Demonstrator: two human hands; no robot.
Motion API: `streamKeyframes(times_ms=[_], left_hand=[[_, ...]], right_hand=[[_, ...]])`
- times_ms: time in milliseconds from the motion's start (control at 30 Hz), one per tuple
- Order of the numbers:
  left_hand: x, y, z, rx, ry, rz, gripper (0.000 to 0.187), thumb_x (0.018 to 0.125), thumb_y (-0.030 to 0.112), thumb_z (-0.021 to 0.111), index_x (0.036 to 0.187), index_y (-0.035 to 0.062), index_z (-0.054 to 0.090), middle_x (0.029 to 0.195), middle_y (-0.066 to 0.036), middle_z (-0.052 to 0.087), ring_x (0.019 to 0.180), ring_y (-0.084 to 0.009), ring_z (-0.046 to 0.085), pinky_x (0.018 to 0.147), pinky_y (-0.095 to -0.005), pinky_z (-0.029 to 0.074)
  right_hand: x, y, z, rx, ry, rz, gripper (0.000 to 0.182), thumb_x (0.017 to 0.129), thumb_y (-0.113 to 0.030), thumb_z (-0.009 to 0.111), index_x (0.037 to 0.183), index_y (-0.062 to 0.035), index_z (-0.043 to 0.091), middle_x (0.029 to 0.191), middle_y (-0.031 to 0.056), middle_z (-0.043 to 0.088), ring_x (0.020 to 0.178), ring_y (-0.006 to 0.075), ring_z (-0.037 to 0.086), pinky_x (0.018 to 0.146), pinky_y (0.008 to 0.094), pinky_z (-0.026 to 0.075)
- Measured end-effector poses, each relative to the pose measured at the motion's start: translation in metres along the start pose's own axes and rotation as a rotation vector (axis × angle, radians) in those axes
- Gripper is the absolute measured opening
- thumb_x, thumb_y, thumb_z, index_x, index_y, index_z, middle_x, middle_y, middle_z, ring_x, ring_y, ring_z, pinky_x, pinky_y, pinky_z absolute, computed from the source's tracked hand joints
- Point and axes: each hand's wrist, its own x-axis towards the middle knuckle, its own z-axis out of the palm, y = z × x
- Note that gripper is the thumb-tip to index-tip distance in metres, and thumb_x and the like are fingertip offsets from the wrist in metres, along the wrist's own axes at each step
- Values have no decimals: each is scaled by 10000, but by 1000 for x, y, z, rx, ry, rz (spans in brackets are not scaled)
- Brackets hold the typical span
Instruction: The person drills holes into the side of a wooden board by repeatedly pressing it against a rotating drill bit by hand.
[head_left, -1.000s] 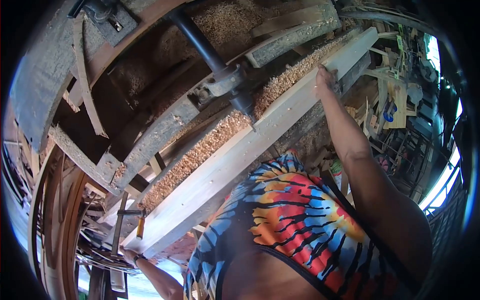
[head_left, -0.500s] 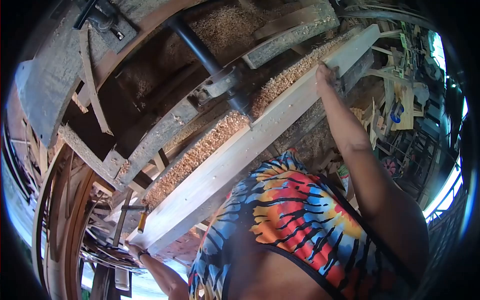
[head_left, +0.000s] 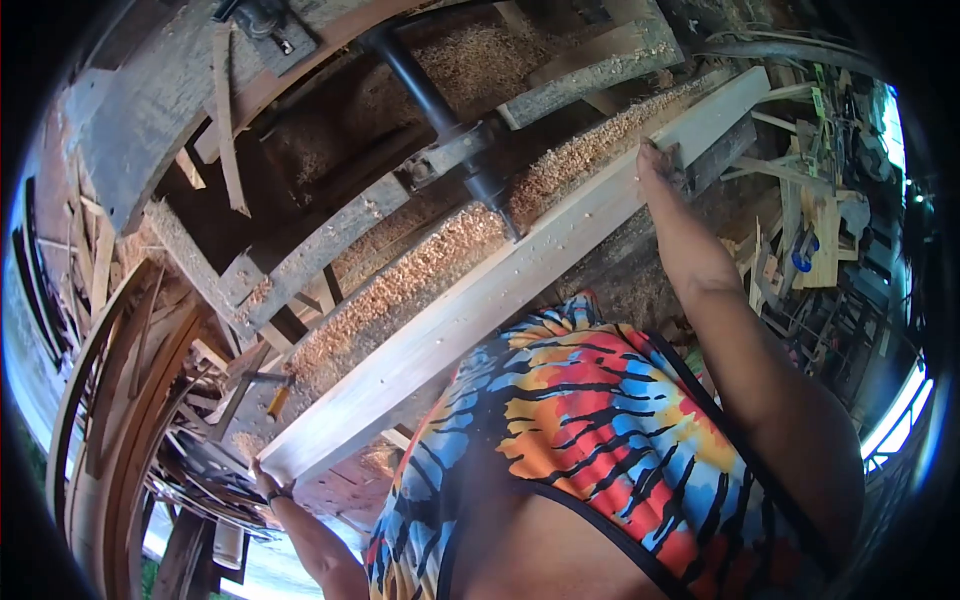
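Observation:
A long, pale, squared wooden beam (head_left: pixel 430 365) runs diagonally from lower left to upper right. My left hand (head_left: pixel 266 482) grips its lower-left end, fingers partly hidden. Near the upper-right end, my right hand (head_left: pixel 660 168) holds the beam with the fingers over its edge. Between the hands, a black metal shaft (head_left: pixel 420 90) comes down from above, and its narrow bit (head_left: pixel 512 226) meets the beam's far edge. Wood shavings (head_left: pixel 425 265) lie heaped along that edge. Loose chips dot the beam's top face.
A yellow-handled tool (head_left: pixel 277 400) lies beyond the beam's left end. Curved timber pieces (head_left: pixel 590 80) and a wooden frame (head_left: pixel 325 245) stand on the far side. Bent strips of wood (head_left: pixel 125 430) are stacked at left. Offcuts (head_left: pixel 825 235) clutter the right.
The beam has slid a little toward the lower left past the bit, both hands moving with it. My view has tilted and shifted slightly.

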Motion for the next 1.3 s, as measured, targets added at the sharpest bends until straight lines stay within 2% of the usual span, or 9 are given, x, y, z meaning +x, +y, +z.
streamKeyframes(times_ms=[200,300,400,500,600,700,767,900,1300], left_hand=[[13,-73,-22,-19,-67,-64,981,846,777,604,1604,193,389,1601,-98,440,1362,-374,483,1030,-652,396],[34,-90,-26,-20,-144,4,911,895,718,567,1584,142,412,1516,-117,496,1263,-322,532,996,-563,463],[101,-99,-24,54,-52,44,1079,822,790,534,1666,165,284,1659,-187,345,1398,-458,405,1004,-776,327],[19,-105,-4,75,2,211,1020,876,748,572,1540,-22,485,1528,-232,516,1334,-376,494,1084,-541,431],[0,-122,20,107,155,304,1002,853,747,691,1383,-100,618,1279,-193,693,1067,-317,689,881,-465,579],[-54,-144,70,190,370,410,941,919,774,554,1360,-51,654,1230,-273,728,1154,-402,687,983,-489,519],[-94,-153,107,220,466,517,834,974,704,520,1362,-20,660,1248,-287,715,1165,-437,671,996,-511,507],[-192,-169,177,284,524,642,666,1051,576,463,1349,20,676,1298,-292,678,1188,-470,623,1036,-533,468],[-246,-172,265,-341,441,635,523,1043,466,630,1094,-45,733,967,-182,756,837,-312,681,800,-405,521]], right_hand=[[33,62,57,57,225,79,974,937,-668,478,1671,-84,215,1656,152,367,1530,469,266,1253,669,126],[-17,45,27,-65,253,46,923,992,-573,413,1655,25,182,1496,160,606,1494,295,439,1304,566,86],[-27,50,11,-9,161,30,908,975,-616,459,1646,-41,254,1550,185,525,1498,337,409,1268,574,171],[26,76,14,280,-115,26,894,959,-659,504,1638,-106,326,1604,209,444,1502,379,379,1233,582,256],[88,93,8,507,-417,11,881,943,-702,550,1630,-172,399,1658,234,363,1506,421,350,1198,590,341],[3,85,-32,-11,272,-163,855,947,-677,564,1628,-185,402,1671,229,343,1475,478,386,1210,582,337],[-34,106,-40,-52,365,-644,827,962,-642,576,1606,-143,438,1653,246,367,1459,511,401,1225,572,323],[-102,126,-54,20,218,-1230,659,990,-458,656,1531,-105,527,1604,261,424,1442,526,399,1204,584,318],[-52,114,-51,34,172,-1465,606,970,-498,631,1447,-125,602,1479,169,541,1434,434,424,1184,594,272]])
